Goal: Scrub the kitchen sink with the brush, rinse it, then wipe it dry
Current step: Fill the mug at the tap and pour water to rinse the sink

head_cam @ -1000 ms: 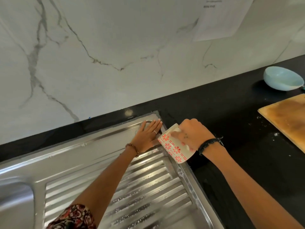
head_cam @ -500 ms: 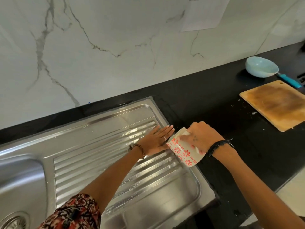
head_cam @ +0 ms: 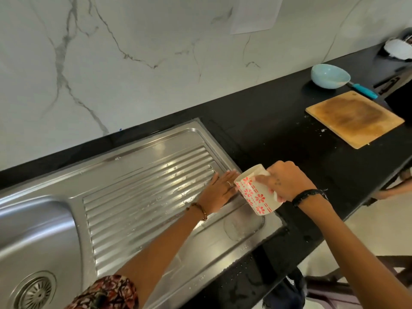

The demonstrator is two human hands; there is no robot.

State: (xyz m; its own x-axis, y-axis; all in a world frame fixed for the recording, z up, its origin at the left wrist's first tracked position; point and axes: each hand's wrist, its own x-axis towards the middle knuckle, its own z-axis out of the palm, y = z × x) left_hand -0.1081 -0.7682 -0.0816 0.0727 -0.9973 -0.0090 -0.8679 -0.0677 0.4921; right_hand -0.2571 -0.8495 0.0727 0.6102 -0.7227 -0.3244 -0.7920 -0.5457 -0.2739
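The steel sink unit fills the lower left, with its ribbed draining board (head_cam: 142,197) in the middle and the basin (head_cam: 33,241) with a round drain (head_cam: 35,292) at the left. My left hand (head_cam: 219,191) lies flat, fingers together, on the right end of the ribs. My right hand (head_cam: 287,182) grips a white mug with red flowers (head_cam: 256,192), tilted with its mouth toward the board's right rim. Water droplets and a wet film lie on the board. No brush or cloth is in view.
Black countertop (head_cam: 278,134) runs to the right. On it lie a wooden cutting board (head_cam: 354,119) and a light-blue bowl-shaped ladle (head_cam: 330,75) with a blue handle. A marble wall stands behind. The counter's front edge drops to a pale floor at lower right.
My left hand has slid along the draining board from its far corner toward the near right rim. My right hand followed with the tilted mug. The camera view dropped, showing the basin.
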